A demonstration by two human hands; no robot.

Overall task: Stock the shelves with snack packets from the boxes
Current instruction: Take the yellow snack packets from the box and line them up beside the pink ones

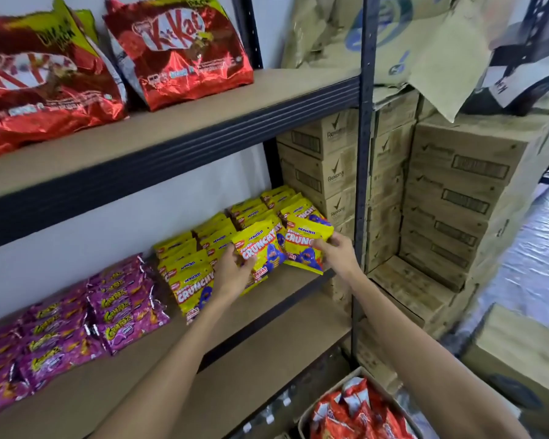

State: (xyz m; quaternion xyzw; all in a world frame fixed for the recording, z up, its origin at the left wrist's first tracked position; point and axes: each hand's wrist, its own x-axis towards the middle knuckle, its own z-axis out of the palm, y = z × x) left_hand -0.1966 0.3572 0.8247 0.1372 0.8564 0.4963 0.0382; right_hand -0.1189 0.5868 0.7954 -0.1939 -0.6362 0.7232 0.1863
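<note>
Yellow packets (192,288) line the shelf (276,296); left hand (232,270) and right hand (336,251) each grip one more. Red packets (352,413) wait in the box (327,395).

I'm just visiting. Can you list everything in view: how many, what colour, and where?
KitKat bags: two, red, upper shelf, left.
Crunchy packets: many, yellow, lower shelf, right part, in rows.
purple packets: many, purple, lower shelf, left part.
cartons: many, brown, stacked right of the rack.
open box: one, brown, bottom right, holds red packets.
rack: one, dark frame, tan boards.
left hand: bare, grips a front Crunchy packet.
right hand: bare, grips the neighbouring one.
</note>
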